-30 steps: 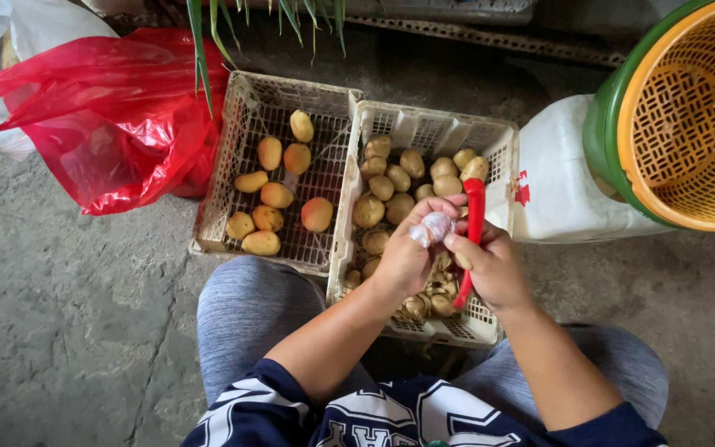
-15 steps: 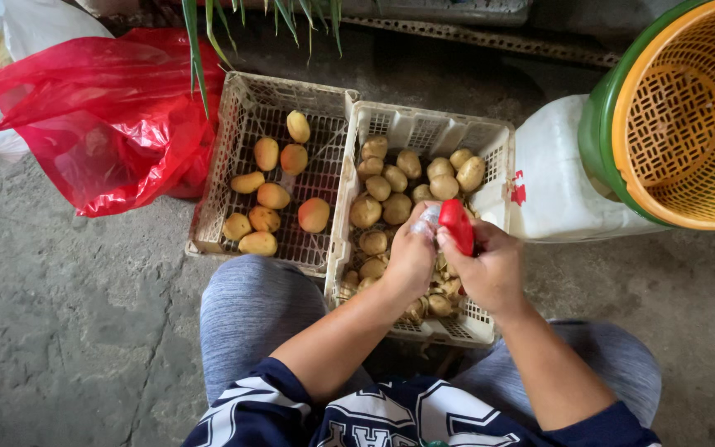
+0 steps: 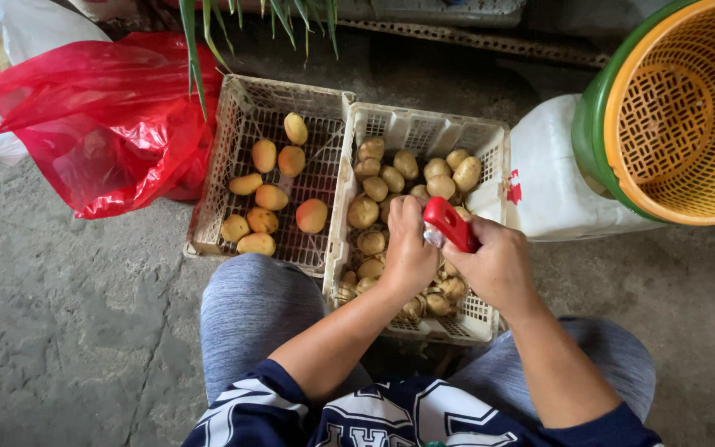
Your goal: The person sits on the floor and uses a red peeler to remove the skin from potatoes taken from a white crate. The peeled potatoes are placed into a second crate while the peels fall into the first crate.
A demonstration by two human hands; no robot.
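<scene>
My left hand point(image 3: 408, 248) is closed around a small potato, mostly hidden by the fingers, above the right crate point(image 3: 424, 128). My right hand point(image 3: 496, 266) grips a red-handled peeler point(image 3: 451, 223) whose blade end meets that potato. The right crate holds several unpeeled brown potatoes point(image 3: 374, 189) and peel scraps. The left crate point(image 3: 233, 124) holds several yellow peeled potatoes point(image 3: 271, 197).
A red plastic bag point(image 3: 101, 124) lies at the left of the crates. A white jug point(image 3: 548, 178) and a green-and-orange basket point(image 3: 676, 108) stand at the right. Green leaves point(image 3: 200, 41) hang over the top. My grey-trousered knees point(image 3: 250, 314) sit on the concrete floor.
The peeler has swung from upright to a slant across the potato, and both hands have dropped slightly lower over the right crate.
</scene>
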